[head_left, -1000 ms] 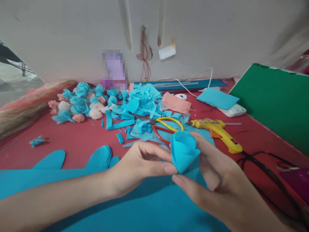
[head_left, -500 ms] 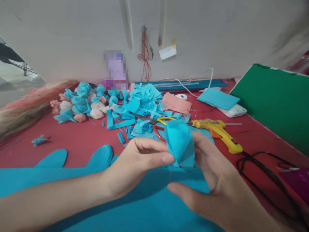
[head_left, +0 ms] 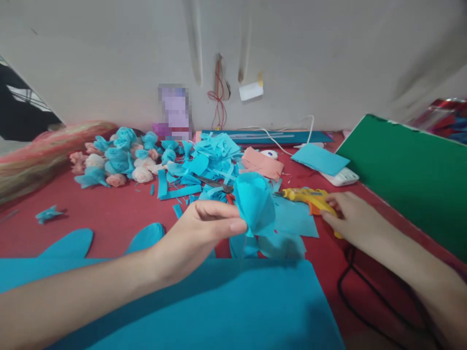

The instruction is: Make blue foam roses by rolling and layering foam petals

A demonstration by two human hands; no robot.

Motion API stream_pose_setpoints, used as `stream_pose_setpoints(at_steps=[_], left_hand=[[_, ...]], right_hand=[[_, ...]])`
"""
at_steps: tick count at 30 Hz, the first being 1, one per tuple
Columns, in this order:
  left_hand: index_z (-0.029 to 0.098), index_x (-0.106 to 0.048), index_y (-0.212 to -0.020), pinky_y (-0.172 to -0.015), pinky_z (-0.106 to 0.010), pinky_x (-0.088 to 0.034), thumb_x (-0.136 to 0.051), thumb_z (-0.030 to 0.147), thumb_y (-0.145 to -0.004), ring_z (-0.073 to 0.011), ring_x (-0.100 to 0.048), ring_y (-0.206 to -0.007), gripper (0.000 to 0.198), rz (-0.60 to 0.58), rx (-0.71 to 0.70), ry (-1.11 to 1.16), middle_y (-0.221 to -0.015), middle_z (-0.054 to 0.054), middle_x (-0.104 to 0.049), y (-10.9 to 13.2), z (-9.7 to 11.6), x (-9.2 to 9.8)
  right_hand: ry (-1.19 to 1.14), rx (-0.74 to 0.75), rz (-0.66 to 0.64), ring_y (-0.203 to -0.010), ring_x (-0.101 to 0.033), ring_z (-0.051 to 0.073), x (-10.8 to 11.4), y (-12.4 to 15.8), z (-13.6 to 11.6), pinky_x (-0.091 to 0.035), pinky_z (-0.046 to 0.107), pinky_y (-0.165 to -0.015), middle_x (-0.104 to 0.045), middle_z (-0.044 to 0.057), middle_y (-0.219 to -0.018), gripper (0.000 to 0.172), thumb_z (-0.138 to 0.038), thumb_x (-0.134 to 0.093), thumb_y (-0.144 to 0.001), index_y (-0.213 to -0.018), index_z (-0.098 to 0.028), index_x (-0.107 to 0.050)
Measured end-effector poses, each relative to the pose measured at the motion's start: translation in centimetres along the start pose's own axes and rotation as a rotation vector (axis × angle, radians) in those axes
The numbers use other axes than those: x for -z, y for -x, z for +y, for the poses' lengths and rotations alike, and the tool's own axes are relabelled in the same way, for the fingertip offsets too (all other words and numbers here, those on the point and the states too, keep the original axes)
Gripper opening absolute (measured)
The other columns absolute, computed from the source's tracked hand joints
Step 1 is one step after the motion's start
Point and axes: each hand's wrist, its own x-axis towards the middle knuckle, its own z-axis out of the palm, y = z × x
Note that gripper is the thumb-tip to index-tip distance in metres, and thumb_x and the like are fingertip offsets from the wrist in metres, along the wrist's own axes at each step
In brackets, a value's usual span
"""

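A: Red table [head_left: 109, 209] under a pale wall, paper scraps all over. The left hand [head_left: 197, 233] pinches the blue paper bud [head_left: 255, 204] at its base. Thumb and fingers are closed on it, and it is held up just above the middle of the table.

B: The right hand [head_left: 350, 218] has let go! Half a second back it cupped the bud. Now it's out on the yellow glue gun [head_left: 302, 195], fingers laid over the handle. Clamped or only resting? Can't tell.

A: Open room: bare red table to the left. The big blue sheet [head_left: 219, 306] fills the near edge, and the green board [head_left: 412, 165] hems the right side.

B: The gun's handle is hidden under that hand. The scissors [head_left: 215, 183] show only their blades, with the handles behind the bud. The black cable [head_left: 345, 287] slips out of sight by the right forearm.
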Motion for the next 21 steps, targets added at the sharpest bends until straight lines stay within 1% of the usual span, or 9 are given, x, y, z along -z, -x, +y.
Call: stream_pose_setpoints(at_steps=[3,5,7,8,10,12,16,19,21], left_hand=[[0.018,-0.069,-0.054,-0.059,-0.019,-0.040,-0.079,0.031,-0.050,-0.0069,-0.048,-0.056,0.017,0.000,-0.018,0.018,-0.052,0.005,-0.059,0.1,0.1,-0.2],[0.021,-0.069,-0.052,-0.053,-0.015,-0.038,-0.078,0.028,-0.051,-0.0039,-0.044,-0.050,0.012,-0.002,-0.037,0.036,-0.047,0.008,-0.056,0.1,0.2,-0.4],[0.024,-0.069,-0.052,-0.048,-0.013,-0.035,-0.077,0.025,-0.054,-0.0019,-0.039,-0.045,0.009,-0.005,-0.061,0.046,-0.044,0.010,-0.052,0.2,0.3,-0.6],[0.025,-0.069,-0.052,-0.047,-0.012,-0.034,-0.076,0.024,-0.056,-0.0018,-0.038,-0.045,0.009,-0.007,-0.071,0.046,-0.044,0.010,-0.051,0.2,0.4,-0.6],[0.024,-0.068,-0.051,-0.048,-0.012,-0.035,-0.075,0.021,-0.059,-0.0026,-0.039,-0.047,0.010,-0.018,-0.095,0.040,-0.046,0.009,-0.050,0.3,0.4,-0.7],[0.022,-0.069,-0.055,-0.053,-0.013,-0.038,-0.073,0.021,-0.062,-0.0045,-0.045,-0.056,0.008,-0.052,-0.125,0.014,-0.056,0.006,-0.054,0.4,0.3,-0.7],[0.019,-0.071,-0.067,-0.068,-0.019,-0.044,-0.068,0.024,-0.069,-0.0119,-0.053,-0.081,0.006,-0.116,-0.126,-0.041,-0.084,0.000,-0.058,0.7,0.0,-0.6],[0.018,-0.070,-0.066,-0.059,-0.019,-0.044,-0.068,0.024,-0.069,-0.0085,-0.053,-0.067,0.007,-0.122,-0.094,-0.028,-0.088,0.000,-0.057,0.8,-0.1,-0.6],[0.017,-0.070,-0.067,-0.053,-0.018,-0.043,-0.067,0.024,-0.069,-0.0052,-0.050,-0.055,0.008,-0.145,-0.083,-0.009,-0.081,0.001,-0.058,0.8,-0.1,-0.5]], right_hand=[[0.084,0.022,0.038,-0.071,-0.048,0.031,0.0,0.7,-0.9,-0.037,0.048,-0.065,-0.048,0.010,-0.069,0.014,-0.035,-0.049,-0.067,-0.066,-0.021,-0.046],[0.079,0.087,0.065,-0.085,-0.048,0.030,0.6,1.5,-3.6,-0.037,0.045,-0.073,-0.052,0.011,-0.085,0.018,-0.038,-0.043,-0.076,-0.078,-0.021,-0.050],[0.023,0.182,0.100,-0.080,-0.052,0.021,1.0,2.4,-6.7,-0.041,0.035,-0.073,-0.055,0.005,-0.086,0.015,-0.036,-0.043,-0.081,-0.081,-0.023,-0.052],[-0.057,0.225,0.078,-0.075,-0.053,0.017,0.9,2.8,-8.1,-0.044,0.029,-0.066,-0.056,0.002,-0.083,0.010,-0.033,-0.049,-0.080,-0.083,-0.024,-0.053],[-0.219,0.223,-0.040,-0.073,-0.054,0.013,0.4,3.5,-10.5,-0.046,0.022,-0.061,-0.057,-0.001,-0.085,0.012,-0.027,-0.058,-0.075,-0.086,-0.024,-0.054],[-0.434,0.165,-0.107,-0.069,-0.055,0.011,-0.5,3.9,-12.0,-0.047,0.019,-0.059,-0.057,-0.003,-0.078,0.011,-0.023,-0.061,-0.072,-0.080,-0.024,-0.054],[-0.694,0.090,-0.296,-0.071,-0.056,0.012,-2.1,4.5,-13.6,-0.050,0.021,-0.065,-0.058,-0.004,-0.074,0.009,-0.018,-0.054,-0.075,-0.079,-0.026,-0.056],[-0.704,0.084,-0.305,-0.070,-0.057,0.011,-2.4,4.7,-14.0,-0.050,0.021,-0.065,-0.059,-0.006,-0.072,0.011,-0.018,-0.050,-0.079,-0.080,-0.026,-0.056],[-0.684,0.086,-0.306,-0.066,-0.059,0.009,-2.3,4.8,-14.1,-0.049,0.017,-0.060,-0.061,-0.007,-0.069,0.014,-0.017,-0.048,-0.080,-0.075,-0.026,-0.057]])
